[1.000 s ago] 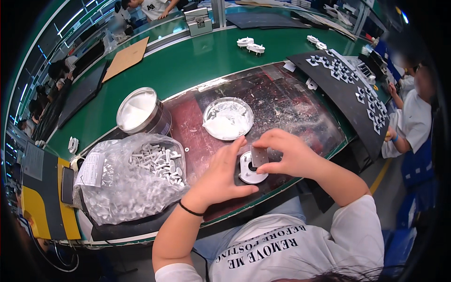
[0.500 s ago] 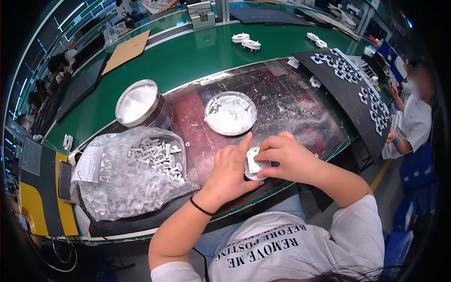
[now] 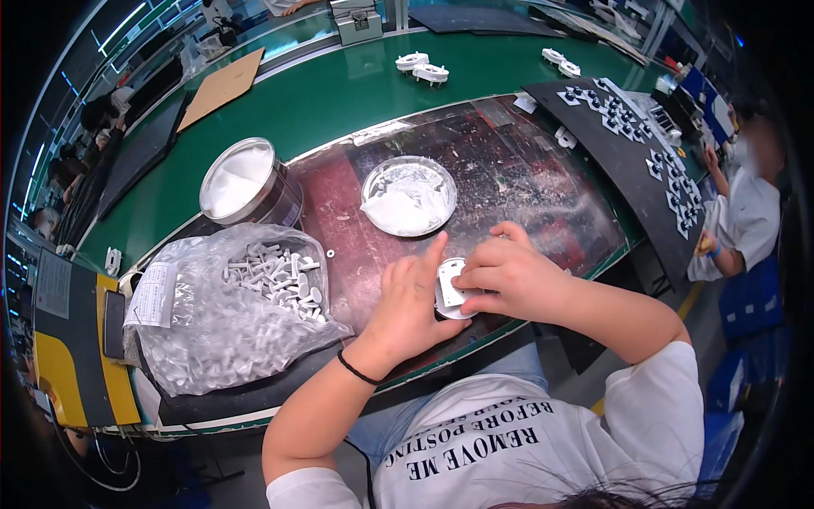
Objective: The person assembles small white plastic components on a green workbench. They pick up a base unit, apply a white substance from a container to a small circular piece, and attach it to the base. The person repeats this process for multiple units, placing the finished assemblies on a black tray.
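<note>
Near the front edge of the bench, a small round white part (image 3: 455, 314) sits between my two hands. On top of it lies a white square plate (image 3: 450, 288) with small holes. My left hand (image 3: 404, 310) is curved around the part's left side, thumb at the near edge and index finger stretched past the far side. The fingers of my right hand (image 3: 513, 276) are bent together and press on the plate from the right; their tips are partly hidden. Just beyond stands a round metal dish (image 3: 451, 188) holding white paste (image 3: 411, 208).
On the left are an open tin (image 3: 292, 199) of white material and a clear bag (image 3: 212, 356) of white plastic pins. Several small assemblies rest on a dark board (image 3: 577, 127) at right, near another person (image 3: 750, 208). White ring-shaped parts (image 3: 431, 75) lie on the green bench (image 3: 339, 102).
The whole view has shifted slightly, so the bench items appear a little higher and further left. Both hands stay at the white part, with my right fingers bent a little differently over the plate.
</note>
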Available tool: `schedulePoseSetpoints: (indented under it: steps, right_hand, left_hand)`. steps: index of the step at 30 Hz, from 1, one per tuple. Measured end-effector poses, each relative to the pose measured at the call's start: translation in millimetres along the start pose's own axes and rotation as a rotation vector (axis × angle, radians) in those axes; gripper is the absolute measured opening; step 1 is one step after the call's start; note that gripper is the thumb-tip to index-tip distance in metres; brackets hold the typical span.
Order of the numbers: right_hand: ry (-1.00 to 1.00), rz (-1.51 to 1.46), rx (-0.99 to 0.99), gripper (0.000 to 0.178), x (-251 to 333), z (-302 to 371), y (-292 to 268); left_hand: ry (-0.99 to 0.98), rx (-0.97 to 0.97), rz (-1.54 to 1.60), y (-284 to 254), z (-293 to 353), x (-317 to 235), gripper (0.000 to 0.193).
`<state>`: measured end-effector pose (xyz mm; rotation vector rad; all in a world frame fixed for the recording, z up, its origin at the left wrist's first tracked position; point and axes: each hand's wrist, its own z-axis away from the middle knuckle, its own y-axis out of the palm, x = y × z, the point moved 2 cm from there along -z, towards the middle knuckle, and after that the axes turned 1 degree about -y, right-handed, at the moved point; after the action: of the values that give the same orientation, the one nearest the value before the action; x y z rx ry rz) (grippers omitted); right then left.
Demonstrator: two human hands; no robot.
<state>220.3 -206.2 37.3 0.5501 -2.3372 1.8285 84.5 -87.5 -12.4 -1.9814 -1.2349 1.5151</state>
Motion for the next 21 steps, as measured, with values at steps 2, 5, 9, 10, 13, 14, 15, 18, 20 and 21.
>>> schedulePoseSetpoints:
  steps: [2, 5, 9, 10, 13, 14, 15, 18, 20, 21]
  right_hand:
    - [0.001, -0.013, 0.024, 0.029, -0.6, 0.2, -0.9]
    - [-0.018, -0.032, 0.012, 0.029, -4.3, 1.0, 1.5]
    - [0.007, -0.080, -0.034, 0.031, -9.1, 7.3, 7.9]
    - [0.022, -0.090, -0.031, 0.033, -9.9, 10.1, 8.9]
    - [0.050, -0.116, -0.034, 0.038, -9.2, 11.3, 4.3]
    - [0.057, -0.123, -0.037, 0.039, -7.5, 11.0, 0.6]
    - [0.076, -0.117, -0.052, 0.039, -6.2, 11.9, -2.9]
    - [0.077, -0.034, -0.062, 0.038, -1.6, 16.8, -14.6]
    - [-0.001, 0.105, -0.020, 0.035, 3.4, 19.6, -18.2]
    - [-0.018, 0.130, -0.011, 0.036, 5.4, 20.4, -18.3]
  left_hand:
    - [0.011, -0.016, 0.004, 0.6, 0.5, -0.3, 0.111]
    - [-0.004, -0.013, -0.016, 1.5, 1.2, -1.1, 0.111]
    - [0.002, -0.008, -0.070, 0.3, 0.1, -3.0, 0.111]
    - [0.005, -0.006, -0.083, 0.4, -1.0, -3.2, 0.111]
    - [0.016, -0.020, -0.082, 1.3, -0.4, -3.4, 0.111]
    - [0.019, -0.029, -0.081, 1.4, -0.5, -3.3, 0.111]
    - [0.019, -0.038, -0.078, 2.0, -0.2, -2.8, 0.111]
    - [0.004, -0.036, -0.076, 1.8, 0.5, -3.1, 0.111]
    - [0.001, -0.035, -0.084, 1.0, 0.5, -3.9, 0.111]
    - [0.003, -0.039, -0.089, 1.4, 0.7, -4.6, 0.111]
